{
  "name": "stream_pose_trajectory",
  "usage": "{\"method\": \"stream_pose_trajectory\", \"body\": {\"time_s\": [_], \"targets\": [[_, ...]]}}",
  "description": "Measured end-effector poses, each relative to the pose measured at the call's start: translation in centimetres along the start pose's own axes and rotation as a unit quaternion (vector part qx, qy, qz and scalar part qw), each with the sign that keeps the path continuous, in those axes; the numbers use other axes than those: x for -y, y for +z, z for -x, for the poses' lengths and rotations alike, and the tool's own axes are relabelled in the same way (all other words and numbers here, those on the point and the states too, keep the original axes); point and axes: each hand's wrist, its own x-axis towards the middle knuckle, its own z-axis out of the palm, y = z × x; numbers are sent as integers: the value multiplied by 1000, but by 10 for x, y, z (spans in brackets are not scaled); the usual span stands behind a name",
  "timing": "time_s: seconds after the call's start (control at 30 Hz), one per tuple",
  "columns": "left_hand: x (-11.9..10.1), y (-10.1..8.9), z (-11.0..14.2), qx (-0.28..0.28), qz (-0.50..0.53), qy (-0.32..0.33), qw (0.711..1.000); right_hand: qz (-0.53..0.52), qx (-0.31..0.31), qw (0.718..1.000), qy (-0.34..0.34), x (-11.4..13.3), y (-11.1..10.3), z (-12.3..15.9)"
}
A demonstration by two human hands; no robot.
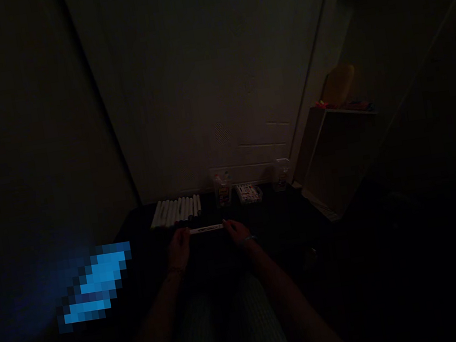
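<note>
In the dim head view a slim white marker (206, 229) is held level between my two hands, with dark print along its side. My left hand (179, 247) pinches its left end, and my right hand (237, 231) grips the right end with thumb and fingers. Beyond my left hand, a row of several white markers (176, 210) lies side by side on the dark tabletop (282, 220). Fine details of the fingers are lost in the darkness.
At the back stand a clear container (223, 190) with items inside, a low patterned box (249, 193) and another clear container (282, 175). A pale wall (198, 84) rises behind. To the right is a small cabinet (337, 154); a blurred blue bright patch (102, 275) glows at left.
</note>
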Motion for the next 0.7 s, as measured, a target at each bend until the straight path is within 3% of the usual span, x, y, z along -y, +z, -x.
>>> {"method": "stream_pose_trajectory", "body": {"time_s": [0.43,0.7], "targets": [[-8,-2,5,19,38,-8,999,-49,27,997,57,2,-3,-2],[-27,-5,11,15,28,-33,999,-92,28,994,56,0,-3,-3]]}}
